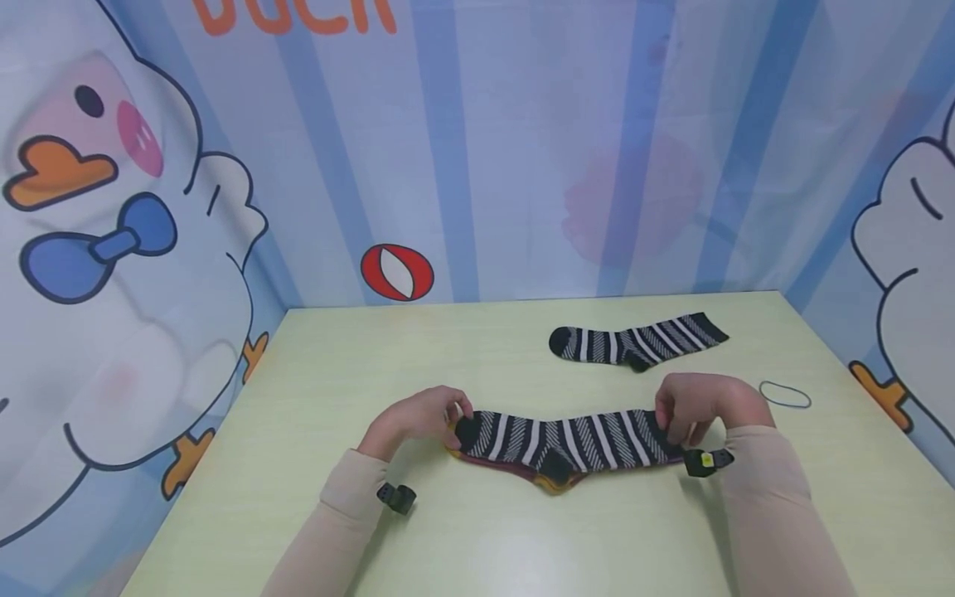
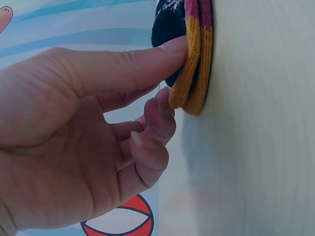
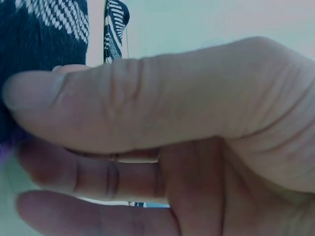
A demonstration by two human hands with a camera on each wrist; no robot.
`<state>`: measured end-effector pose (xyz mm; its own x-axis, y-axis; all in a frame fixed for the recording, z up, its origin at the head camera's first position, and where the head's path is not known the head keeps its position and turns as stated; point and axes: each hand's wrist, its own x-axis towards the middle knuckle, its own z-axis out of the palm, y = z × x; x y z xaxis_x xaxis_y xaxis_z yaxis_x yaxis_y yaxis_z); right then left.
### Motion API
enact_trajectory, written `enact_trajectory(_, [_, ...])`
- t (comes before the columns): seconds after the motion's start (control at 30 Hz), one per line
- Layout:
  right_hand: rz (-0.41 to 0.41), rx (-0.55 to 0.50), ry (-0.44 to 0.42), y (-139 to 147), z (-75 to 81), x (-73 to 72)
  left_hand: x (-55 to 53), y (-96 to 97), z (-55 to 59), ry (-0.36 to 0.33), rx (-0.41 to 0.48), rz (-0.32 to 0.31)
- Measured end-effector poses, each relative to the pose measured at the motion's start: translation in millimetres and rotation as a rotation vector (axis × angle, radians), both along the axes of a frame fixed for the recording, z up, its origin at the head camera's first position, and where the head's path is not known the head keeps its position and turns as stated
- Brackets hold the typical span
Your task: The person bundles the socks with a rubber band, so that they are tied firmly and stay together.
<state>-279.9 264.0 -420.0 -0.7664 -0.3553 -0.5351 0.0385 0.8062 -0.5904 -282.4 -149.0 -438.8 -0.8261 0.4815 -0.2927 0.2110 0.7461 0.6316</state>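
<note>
The left hand [image 1: 427,412] pinches the striped sock's [image 1: 593,439] toe, its index tip hidden; only its wrist view bares two mustard layers of the knit [image 2: 193,54] beneath. The striped sock spans between both hands — covering most of that knit. Beyond lies another sock [image 1: 637,341], then the right hand [image 1: 690,406] pinching the cuff, fingertips obscured — and rightward, a thin loop [image 1: 785,395].

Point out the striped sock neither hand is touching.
The far striped sock, toward the back of the table; the near striped sock is held by the left hand and right hand.
</note>
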Motion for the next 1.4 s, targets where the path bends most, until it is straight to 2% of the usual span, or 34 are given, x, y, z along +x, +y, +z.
enact_trajectory(0.3, [0.022, 0.035, 0.007, 1.0, 1.1, 0.7, -0.7, -2.1, -2.9, -0.011, 0.018, -0.009])
enact_trajectory(0.57, [0.021, 0.013, -0.008, 4.3, -0.9, -1.2, -3.6, -4.5, -5.3, -0.015, 0.007, -0.027])
enact_trajectory(1.07, [0.011, 0.014, -0.009, 3.5, -0.7, -3.4, -2.9, -5.4, -3.2, -0.033, 0.012, -0.002])
enact_trajectory(1.27, [0.022, 0.012, -0.006, 4.0, 1.1, -1.8, -2.4, -4.2, -2.7, -0.017, 0.005, -0.017])
enact_trajectory(1.4, [0.058, 0.014, 0.024, 6.2, 6.9, 0.9, 0.9, -0.8, 1.7, 0.014, -0.038, -0.04])
